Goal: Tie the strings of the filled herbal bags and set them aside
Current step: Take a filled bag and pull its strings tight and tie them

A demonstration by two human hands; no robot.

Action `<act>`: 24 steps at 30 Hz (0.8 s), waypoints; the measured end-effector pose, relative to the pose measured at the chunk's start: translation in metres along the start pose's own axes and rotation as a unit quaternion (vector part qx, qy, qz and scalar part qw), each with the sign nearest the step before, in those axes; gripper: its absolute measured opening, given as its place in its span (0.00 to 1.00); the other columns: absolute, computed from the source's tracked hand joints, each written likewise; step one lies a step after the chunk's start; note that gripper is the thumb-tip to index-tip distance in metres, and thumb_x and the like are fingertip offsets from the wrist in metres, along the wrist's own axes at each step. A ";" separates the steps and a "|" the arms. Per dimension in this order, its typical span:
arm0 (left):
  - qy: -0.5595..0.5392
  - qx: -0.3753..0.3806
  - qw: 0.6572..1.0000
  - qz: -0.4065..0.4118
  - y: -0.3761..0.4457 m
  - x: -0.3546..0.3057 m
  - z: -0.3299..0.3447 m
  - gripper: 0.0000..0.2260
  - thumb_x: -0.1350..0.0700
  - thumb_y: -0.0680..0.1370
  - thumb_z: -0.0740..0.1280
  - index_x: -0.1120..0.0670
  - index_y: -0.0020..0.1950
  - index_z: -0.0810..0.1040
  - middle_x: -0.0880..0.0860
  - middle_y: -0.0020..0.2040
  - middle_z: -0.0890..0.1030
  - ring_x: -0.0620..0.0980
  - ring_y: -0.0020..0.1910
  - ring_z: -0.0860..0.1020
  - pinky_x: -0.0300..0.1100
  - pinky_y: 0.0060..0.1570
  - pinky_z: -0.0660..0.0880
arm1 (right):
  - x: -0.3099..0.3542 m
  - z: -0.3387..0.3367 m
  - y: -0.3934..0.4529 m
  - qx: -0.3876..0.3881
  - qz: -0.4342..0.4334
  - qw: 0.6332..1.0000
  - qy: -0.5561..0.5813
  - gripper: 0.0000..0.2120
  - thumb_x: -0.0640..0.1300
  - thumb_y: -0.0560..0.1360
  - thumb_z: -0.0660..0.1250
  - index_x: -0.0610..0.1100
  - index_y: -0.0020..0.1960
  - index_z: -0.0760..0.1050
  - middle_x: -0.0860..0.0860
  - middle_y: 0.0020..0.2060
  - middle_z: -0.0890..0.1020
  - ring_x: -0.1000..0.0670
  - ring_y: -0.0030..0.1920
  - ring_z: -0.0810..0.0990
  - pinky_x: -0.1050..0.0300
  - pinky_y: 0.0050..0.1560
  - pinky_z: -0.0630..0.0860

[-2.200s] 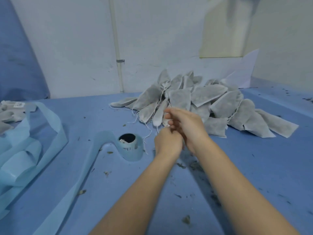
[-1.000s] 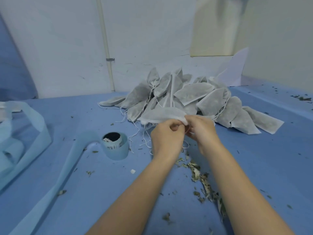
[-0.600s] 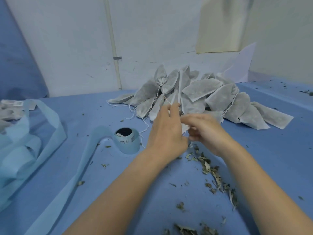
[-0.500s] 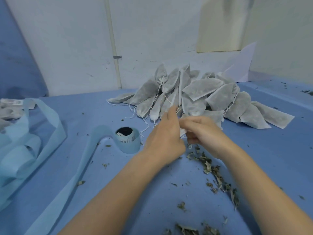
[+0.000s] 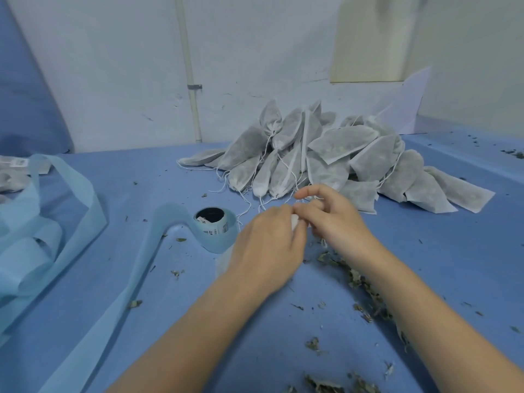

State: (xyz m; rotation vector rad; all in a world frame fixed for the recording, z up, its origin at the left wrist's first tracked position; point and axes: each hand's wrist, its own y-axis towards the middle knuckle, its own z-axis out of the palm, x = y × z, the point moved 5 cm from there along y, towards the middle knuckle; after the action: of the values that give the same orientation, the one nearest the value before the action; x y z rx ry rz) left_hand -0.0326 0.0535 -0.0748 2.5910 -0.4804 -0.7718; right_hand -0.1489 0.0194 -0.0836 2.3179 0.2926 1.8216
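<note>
Both hands are dropping lower toward the table than half a second ago, and the bag that was standing up between them is now almost wholly hidden: only a small white bunch of its neck [image 5: 295, 222] is showing where the fingertips meet. That suggests the neck is being cinched and the knot is under way, not yet finished.

Far to the left of the grip, loose loops of pale blue ribbon [image 5: 42, 231] are lying on the blue table [image 5: 113, 279], with a few grey bags [image 5: 11, 177] beyond them. Just left of the grip, a blue tape roll [image 5: 217, 229] is sitting upright, its dark core holding what looks like a scrap of paper.

At the grip, the left hand [image 5: 266, 248] is curling over the bag, fingers closing on the gathered neck; a faint pale edge of fabric is peeking out under its wrist side. The right hand [image 5: 331, 219] is pinching at the same spot, presumably the string, with its forefinger lifting free; the string itself is too fine to make out there.

Behind and right of the grip, the pile of filled bags [image 5: 340, 160] is resting against the wall, drawstrings trailing. Spilled dried herb bits [image 5: 360, 282] are scattering toward the person, below the right wrist.
</note>
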 end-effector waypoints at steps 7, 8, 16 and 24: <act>0.029 -0.007 0.999 0.015 0.001 0.008 0.001 0.09 0.52 0.81 0.51 0.53 0.53 0.70 0.51 0.48 0.75 0.54 0.50 0.74 0.46 0.46 0.69 | 0.003 -0.007 -0.002 -0.056 -0.026 0.991 -0.115 0.18 0.56 0.74 0.66 0.48 0.30 0.79 0.50 0.26 0.78 0.53 0.30 0.72 0.61 0.33 0.70; 0.026 0.002 1.000 0.014 0.001 0.009 0.000 0.10 0.52 0.81 0.51 0.52 0.54 0.71 0.51 0.47 0.76 0.54 0.49 0.74 0.47 0.46 0.70 | 0.004 -0.008 -0.003 -0.068 -0.024 0.991 -0.116 0.20 0.56 0.75 0.66 0.47 0.28 0.79 0.48 0.26 0.79 0.53 0.30 0.73 0.61 0.33 0.71; -0.038 0.032 0.998 0.028 -0.003 0.010 -0.005 0.13 0.42 0.78 0.54 0.45 0.51 0.74 0.49 0.41 0.75 0.51 0.45 0.73 0.47 0.47 0.71 | -0.014 0.006 -0.009 -0.012 0.240 0.947 0.212 0.26 0.51 0.75 0.65 0.47 0.20 0.67 0.54 0.19 0.59 0.55 0.19 0.54 0.64 0.19 0.52; -0.151 -0.072 0.985 -0.048 -0.004 0.026 0.002 0.09 0.55 0.81 0.57 0.52 0.43 0.72 0.49 0.41 0.78 0.50 0.43 0.76 0.42 0.47 0.69 | -0.012 0.032 -0.020 0.006 0.292 0.836 0.464 0.09 0.39 0.72 0.58 0.41 0.34 0.72 0.55 0.20 0.60 0.56 0.17 0.54 0.65 0.20 0.46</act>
State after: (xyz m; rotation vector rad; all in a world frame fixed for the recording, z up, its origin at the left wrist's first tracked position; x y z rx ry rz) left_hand -0.0122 0.0454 -0.0904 2.3863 -0.3720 -1.1965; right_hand -0.1210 0.0352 -0.1073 1.3868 -0.3494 3.1411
